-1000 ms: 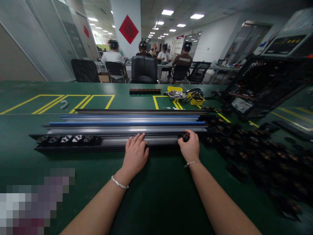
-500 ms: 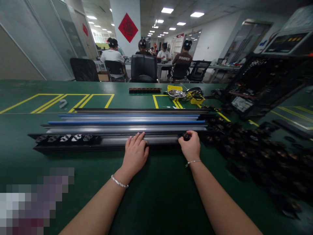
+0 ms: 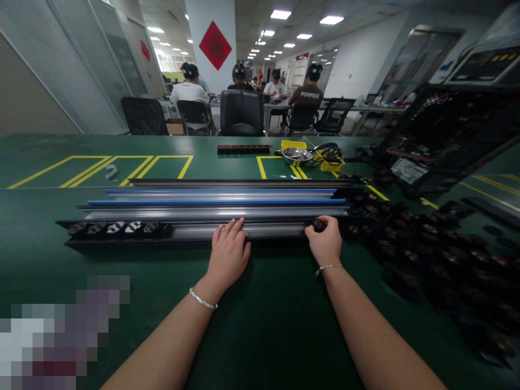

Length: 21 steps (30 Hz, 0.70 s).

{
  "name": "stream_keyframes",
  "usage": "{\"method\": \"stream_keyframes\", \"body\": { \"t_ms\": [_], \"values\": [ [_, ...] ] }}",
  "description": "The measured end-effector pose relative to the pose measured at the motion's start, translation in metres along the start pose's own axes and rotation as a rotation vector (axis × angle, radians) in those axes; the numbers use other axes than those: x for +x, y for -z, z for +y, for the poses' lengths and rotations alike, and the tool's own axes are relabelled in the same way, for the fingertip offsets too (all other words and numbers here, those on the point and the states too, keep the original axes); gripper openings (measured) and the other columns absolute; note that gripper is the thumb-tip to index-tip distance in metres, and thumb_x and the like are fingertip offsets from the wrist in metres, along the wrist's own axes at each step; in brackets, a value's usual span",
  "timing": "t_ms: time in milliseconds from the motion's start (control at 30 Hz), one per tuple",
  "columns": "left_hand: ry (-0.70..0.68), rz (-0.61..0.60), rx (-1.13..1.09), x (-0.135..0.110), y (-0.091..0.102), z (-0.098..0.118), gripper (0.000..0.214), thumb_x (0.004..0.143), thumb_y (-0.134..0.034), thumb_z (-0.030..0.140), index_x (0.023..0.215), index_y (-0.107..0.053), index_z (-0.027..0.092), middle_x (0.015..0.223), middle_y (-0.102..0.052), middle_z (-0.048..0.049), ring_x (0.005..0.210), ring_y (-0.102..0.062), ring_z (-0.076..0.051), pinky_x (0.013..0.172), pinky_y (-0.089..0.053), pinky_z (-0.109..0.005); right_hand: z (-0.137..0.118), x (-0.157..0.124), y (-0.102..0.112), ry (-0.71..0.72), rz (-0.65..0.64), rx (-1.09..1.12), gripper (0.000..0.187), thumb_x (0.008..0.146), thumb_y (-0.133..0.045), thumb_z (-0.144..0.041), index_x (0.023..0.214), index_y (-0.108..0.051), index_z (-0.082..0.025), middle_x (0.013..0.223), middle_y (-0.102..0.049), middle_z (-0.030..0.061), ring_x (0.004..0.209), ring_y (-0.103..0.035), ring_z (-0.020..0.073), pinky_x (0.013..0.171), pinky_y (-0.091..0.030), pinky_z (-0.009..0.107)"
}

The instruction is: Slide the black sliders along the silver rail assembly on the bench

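A long black channel rail lies across the green table in front of me. Several black blocks with shiny faces sit in a row inside its left end. My left hand rests on the rail's middle with its fingers stretched out. At the rail's right end, my right hand pinches a small dark round-faced part between thumb and fingers. Whether that part is inside the channel I cannot tell. Behind the near rail lie another grey rail and a blue-edged rail.
A heap of black parts spreads over the table's right side. Farther back are a metal bowl, a yellow bin with cables, a dark strip and an open black case. People sit at desks beyond.
The whole view has shifted slightly, so everything appears a little farther right. My right hand has moved slightly right along the rail with the dark part; my left hand stays on the rail.
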State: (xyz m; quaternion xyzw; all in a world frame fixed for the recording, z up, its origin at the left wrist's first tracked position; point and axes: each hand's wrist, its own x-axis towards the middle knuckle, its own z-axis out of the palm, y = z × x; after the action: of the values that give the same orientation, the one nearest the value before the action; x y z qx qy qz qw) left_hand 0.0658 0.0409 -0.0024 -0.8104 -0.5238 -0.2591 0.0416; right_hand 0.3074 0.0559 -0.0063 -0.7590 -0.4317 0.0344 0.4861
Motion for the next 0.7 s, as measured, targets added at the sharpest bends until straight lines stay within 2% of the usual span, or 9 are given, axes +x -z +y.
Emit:
{"method": "stream_keyframes", "body": {
  "t_ms": [200, 433, 567, 700],
  "values": [
    [-0.001, -0.010, 0.032, 0.000, 0.000, 0.000, 0.016, 0.086, -0.045, 0.027, 0.093, -0.059, 0.022, 0.137, -0.049, -0.0057, 0.129, -0.040, -0.025, 0.107, -0.028, -0.049, 0.006, 0.006, 0.004, -0.041, 0.018, -0.017, 0.034, 0.059, -0.055, -0.030, 0.092, -0.052, -0.020, 0.086, -0.059, 0.0046, 0.077, -0.056, 0.0208, 0.076, -0.044, 0.036],
    [-0.010, 0.006, 0.014, -0.001, 0.000, -0.001, 0.017, 0.086, -0.045, 0.026, 0.092, -0.060, 0.022, 0.137, -0.049, -0.0062, 0.129, -0.040, -0.025, 0.107, -0.029, -0.050, 0.027, 0.024, 0.012, -0.119, 0.155, -0.048, 0.035, 0.056, -0.059, -0.028, 0.089, -0.053, -0.020, 0.083, -0.057, 0.0033, 0.075, -0.053, 0.0204, 0.078, -0.044, 0.039],
    [-0.013, 0.015, 0.008, -0.001, 0.001, 0.000, 0.017, 0.086, -0.046, 0.026, 0.092, -0.061, 0.022, 0.136, -0.050, -0.0071, 0.129, -0.041, -0.026, 0.106, -0.029, -0.050, 0.028, 0.031, 0.026, -0.034, 0.226, -0.074, 0.036, 0.060, -0.056, -0.029, 0.095, -0.053, -0.020, 0.089, -0.058, 0.0052, 0.080, -0.054, 0.0218, 0.081, -0.044, 0.040],
    [-0.008, 0.021, 0.000, -0.001, 0.001, 0.000, 0.017, 0.085, -0.046, 0.025, 0.093, -0.061, 0.022, 0.136, -0.050, -0.0075, 0.128, -0.041, -0.026, 0.107, -0.028, -0.051, 0.027, 0.041, 0.049, 0.111, 0.330, -0.201, 0.036, 0.066, -0.051, -0.026, 0.101, -0.057, -0.017, 0.097, -0.060, 0.0109, 0.091, -0.054, 0.0269, 0.086, -0.042, 0.044]
  ]
}}
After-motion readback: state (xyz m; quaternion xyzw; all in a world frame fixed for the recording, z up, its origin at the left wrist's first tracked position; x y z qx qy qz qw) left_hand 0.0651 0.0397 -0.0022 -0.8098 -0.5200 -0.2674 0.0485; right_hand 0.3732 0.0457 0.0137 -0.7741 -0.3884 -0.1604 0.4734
